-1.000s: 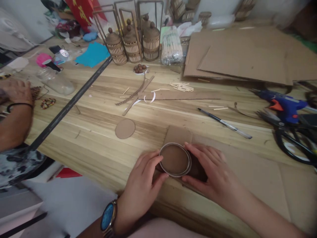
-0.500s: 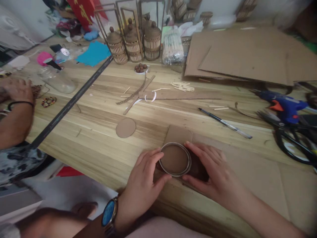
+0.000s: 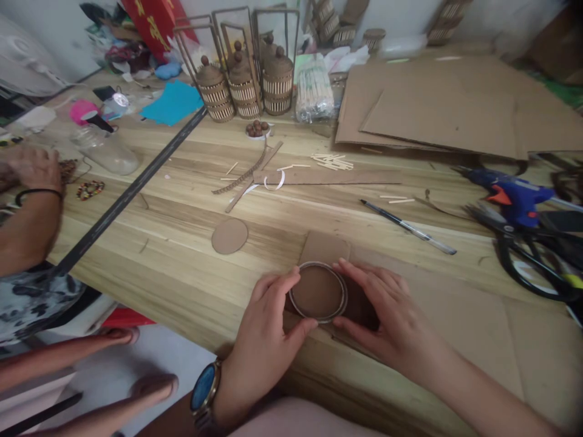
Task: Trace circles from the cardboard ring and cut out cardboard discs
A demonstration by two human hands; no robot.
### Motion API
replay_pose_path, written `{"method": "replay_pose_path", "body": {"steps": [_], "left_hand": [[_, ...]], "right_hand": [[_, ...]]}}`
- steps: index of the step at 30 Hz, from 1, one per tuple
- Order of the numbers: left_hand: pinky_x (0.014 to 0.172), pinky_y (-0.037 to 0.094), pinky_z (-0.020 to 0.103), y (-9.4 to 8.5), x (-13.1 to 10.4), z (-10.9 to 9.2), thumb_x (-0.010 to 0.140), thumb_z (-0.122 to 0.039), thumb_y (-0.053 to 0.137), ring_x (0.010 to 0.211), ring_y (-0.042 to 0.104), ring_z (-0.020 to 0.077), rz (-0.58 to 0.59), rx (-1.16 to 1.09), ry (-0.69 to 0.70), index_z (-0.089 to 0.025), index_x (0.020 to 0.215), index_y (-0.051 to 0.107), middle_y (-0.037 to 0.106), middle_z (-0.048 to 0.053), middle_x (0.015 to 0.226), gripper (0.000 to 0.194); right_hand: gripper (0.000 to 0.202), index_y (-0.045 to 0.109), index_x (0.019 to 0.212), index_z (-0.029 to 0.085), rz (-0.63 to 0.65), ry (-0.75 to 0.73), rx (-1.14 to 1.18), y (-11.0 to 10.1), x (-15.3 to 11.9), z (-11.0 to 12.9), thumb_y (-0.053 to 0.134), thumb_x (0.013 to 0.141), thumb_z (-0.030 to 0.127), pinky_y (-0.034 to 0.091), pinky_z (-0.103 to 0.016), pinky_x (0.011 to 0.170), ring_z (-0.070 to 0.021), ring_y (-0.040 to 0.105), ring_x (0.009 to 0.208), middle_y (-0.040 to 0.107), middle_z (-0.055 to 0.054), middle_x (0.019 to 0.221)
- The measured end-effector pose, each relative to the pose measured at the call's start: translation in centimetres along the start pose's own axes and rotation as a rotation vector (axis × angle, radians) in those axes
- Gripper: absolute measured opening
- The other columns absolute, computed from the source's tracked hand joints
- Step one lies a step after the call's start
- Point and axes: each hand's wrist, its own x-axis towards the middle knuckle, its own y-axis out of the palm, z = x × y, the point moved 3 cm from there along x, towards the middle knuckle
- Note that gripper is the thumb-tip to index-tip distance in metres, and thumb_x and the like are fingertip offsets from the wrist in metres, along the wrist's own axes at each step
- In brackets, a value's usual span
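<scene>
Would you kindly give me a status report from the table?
Left hand and right hand holding ring between them. Ring over cardboard. Pen apart from both hands.

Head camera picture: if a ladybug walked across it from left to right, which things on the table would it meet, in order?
Beaded bracelet → blue sheets → flat cardboard disc → round rimmed cardboard piece → pen → scissors.

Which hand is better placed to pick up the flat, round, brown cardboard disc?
Left, probably. The left hand is nearer to the cardboard disc than the right hand. Both hold the round, pale-edged, brown cardboard ring, so the left would need to let go first.
</scene>
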Motion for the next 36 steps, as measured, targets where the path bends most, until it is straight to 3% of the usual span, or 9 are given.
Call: {"method": "replay_pose_path", "body": {"steps": [6, 11, 24, 36], "left_hand": [[0.101, 0.052, 0.05, 0.0, 0.1, -0.4, 0.082, -0.011, 0.073, 0.122, 0.055, 0.0305, 0.0, 0.06, 0.048, -0.018, 0.137, 0.04, 0.062, 0.015, 0.132, 0.064], [0.101, 0.05, 0.056, 0.4, 0.2, -1.1, 0.087, -0.021, 0.072, 0.123, 0.053, 0.0344, 0.007, 0.115, 0.098, -0.016, 0.137, 0.038, 0.058, 0.018, 0.135, 0.061], [0.1, 0.051, 0.056, 0.9, 0.2, -1.2, 0.088, -0.025, 0.071, 0.121, 0.055, 0.035, -0.031, 0.136, 0.068, -0.019, 0.138, 0.038, 0.058, 0.017, 0.134, 0.06], [0.101, 0.05, 0.054, 0.9, -0.1, -1.0, 0.083, -0.022, 0.075, 0.124, 0.055, 0.0338, -0.084, 0.05, -0.05, -0.02, 0.146, 0.029, 0.057, 0.017, 0.136, 0.078]], "right_hand": [[0.057, 0.033, 0.149, 0.019, -0.007, -0.003, -0.001, 0.1, -0.1, -0.1, 0.056, 0.1, 0.038, 0.048, -0.051, 0.091, -0.0342, 0.061, 0.115, 0.067, -0.017, 0.128], [0.056, 0.034, 0.149, 0.018, -0.006, -0.004, -0.014, 0.2, -0.2, -0.3, 0.052, 0.102, 0.044, 0.049, -0.053, 0.091, -0.0351, 0.061, 0.115, 0.068, -0.019, 0.127], [0.056, 0.034, 0.149, 0.021, -0.026, -0.005, -0.035, 0.2, -0.1, -0.2, 0.045, 0.104, 0.053, 0.049, -0.05, 0.088, -0.0338, 0.063, 0.112, 0.071, -0.016, 0.124], [0.061, 0.032, 0.151, 0.024, -0.001, 0.013, -0.054, 0.6, -0.1, -0.4, 0.058, 0.099, 0.043, 0.048, -0.052, 0.091, -0.0355, 0.064, 0.114, 0.07, -0.014, 0.128]]}}
